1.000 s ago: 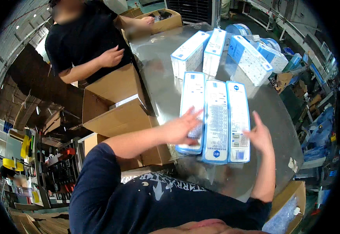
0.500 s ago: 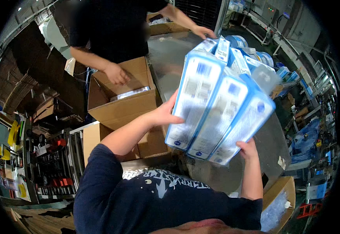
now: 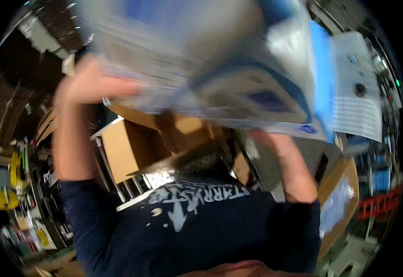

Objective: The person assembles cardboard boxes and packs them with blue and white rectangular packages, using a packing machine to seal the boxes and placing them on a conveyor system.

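Several blue-and-white packages [image 3: 252, 97], pressed side by side in a bundle, fill the upper middle of the head view, very near and smeared by motion. My left hand [image 3: 100, 85] grips the bundle's left side, its thumb lying across the face. Under the lower right edge my right hand [image 3: 275, 141] holds the bundle too, its fingers hidden behind it. Below the bundle, between my forearms, stands an open cardboard box [image 3: 127, 147]; the packages cover part of it.
At the lower right, another cardboard box [image 3: 354, 184] holds clear plastic material [image 3: 335, 207]. A red metal frame [image 3: 379, 205] stands beyond it. A grey tabletop [image 3: 275, 171] shows by my right forearm. Rollers [image 3: 106, 161] lie beside the open box.
Both my hands have lifted the packages up and leftward, closer to the camera, and tilted them. The bundle now hides the other person and the farther carton.
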Demonstrator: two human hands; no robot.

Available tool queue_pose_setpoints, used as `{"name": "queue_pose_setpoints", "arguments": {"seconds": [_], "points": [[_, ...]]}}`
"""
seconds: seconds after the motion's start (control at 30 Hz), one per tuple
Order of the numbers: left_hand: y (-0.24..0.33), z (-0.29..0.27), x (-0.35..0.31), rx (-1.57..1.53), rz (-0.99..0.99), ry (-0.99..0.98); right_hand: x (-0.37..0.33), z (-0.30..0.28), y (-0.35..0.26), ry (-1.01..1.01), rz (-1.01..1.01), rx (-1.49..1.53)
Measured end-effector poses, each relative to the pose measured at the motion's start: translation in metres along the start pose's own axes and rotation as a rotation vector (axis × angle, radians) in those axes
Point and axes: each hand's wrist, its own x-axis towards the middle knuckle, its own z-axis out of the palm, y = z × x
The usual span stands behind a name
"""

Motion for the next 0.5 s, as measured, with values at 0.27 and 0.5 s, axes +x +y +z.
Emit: {"name": "queue_pose_setpoints", "arguments": {"seconds": [0.27, 0.5], "points": [[-0.143, 0.086, -0.026, 0.062, -0.453, -0.513, -0.034, 0.033, 0.042, -0.487, -0.133, 0.164], [-0.263, 0.217, 0.031, 0.251, -0.752, -0.105, -0.098, -0.095, 0.098, 0.395, 0.336, 0.186]]}}
